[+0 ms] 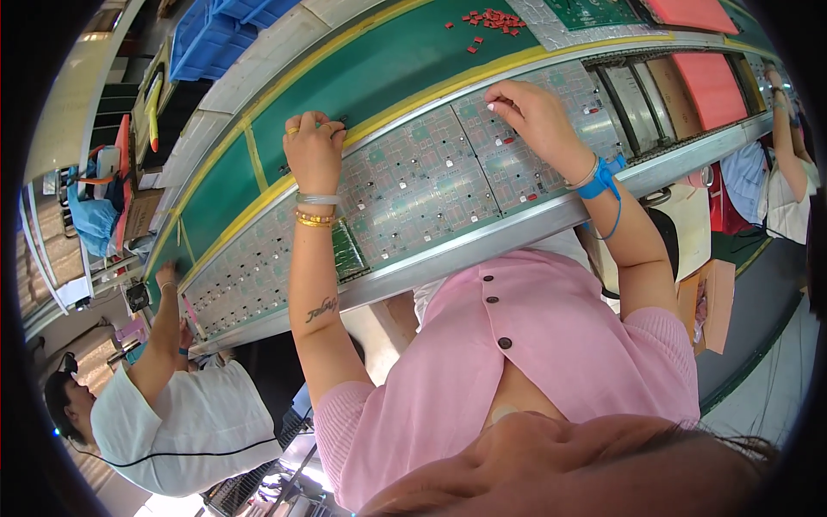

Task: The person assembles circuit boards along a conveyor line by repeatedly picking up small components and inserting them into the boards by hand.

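Note:
My left hand is over the yellow-taped edge of the green mat. Its fingers are drawn together by a small dark part, too small to name. My right hand hovers above a circuit board panel, thumb and forefinger pinched; whatever they hold, if anything, is hidden. A blue wrist strap with a cord circles the right wrist. To the left of that panel lies another circuit board panel, dotted with small white and dark parts. Beyond my hands, a loose pile of small red components rests on the mat.
A metal rail runs along the near side of the boards. Red-pink sheets lie at the right, and blue bins stand at the far left. A co-worker in white reaches toward the line at left; another person's arm shows at right.

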The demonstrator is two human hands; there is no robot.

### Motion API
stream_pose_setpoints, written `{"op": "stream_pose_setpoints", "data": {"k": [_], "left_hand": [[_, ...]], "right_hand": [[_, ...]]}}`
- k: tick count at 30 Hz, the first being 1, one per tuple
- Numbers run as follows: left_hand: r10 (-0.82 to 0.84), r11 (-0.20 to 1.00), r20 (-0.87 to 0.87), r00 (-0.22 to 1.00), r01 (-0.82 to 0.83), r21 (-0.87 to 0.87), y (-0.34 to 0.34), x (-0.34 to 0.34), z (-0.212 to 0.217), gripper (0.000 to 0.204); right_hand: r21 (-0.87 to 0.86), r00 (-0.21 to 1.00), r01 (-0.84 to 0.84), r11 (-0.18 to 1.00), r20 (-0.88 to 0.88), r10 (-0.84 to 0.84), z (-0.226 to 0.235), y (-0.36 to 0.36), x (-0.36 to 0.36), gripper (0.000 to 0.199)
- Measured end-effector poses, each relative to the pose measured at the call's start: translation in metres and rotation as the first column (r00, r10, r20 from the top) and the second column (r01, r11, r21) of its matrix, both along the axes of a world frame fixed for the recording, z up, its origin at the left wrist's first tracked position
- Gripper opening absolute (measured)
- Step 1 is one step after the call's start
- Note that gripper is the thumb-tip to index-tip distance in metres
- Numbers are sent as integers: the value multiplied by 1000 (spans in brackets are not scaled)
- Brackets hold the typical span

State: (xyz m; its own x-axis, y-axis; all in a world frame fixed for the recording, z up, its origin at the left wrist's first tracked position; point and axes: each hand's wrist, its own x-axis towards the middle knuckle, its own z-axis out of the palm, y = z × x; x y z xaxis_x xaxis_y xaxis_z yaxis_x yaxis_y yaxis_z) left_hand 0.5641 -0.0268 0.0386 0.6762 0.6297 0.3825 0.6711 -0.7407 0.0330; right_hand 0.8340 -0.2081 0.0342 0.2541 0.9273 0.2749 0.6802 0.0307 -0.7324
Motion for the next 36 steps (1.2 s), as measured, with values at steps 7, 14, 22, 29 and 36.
{"op": "stream_pose_setpoints", "data": {"k": [7, 14, 22, 29, 36], "left_hand": [[-428, 895, 144, 892, 440, -66, -49, 32, 18, 13], [-719, 676, 96, 688, 725, -132, -58, 70, -2, 14], [-801, 584, 61, 596, 799, -143, -54, 89, -5, 18], [-820, 559, 49, 570, 816, -145, -54, 91, -2, 14], [-858, 509, 11, 513, 853, -121, -50, 94, 0, 17]], "right_hand": [[59, 998, -14, 998, -66, 17, -9, -8, -1, 12], [53, 994, -12, 999, -105, 18, -17, -7, 1, 15], [-37, 984, 33, 999, -174, -39, -17, -5, 1, 15], [-21, 981, 35, 999, -188, -39, -15, -6, 0, 14], [-29, 979, 43, 999, -196, -48, -14, -7, -1, 15]]}}
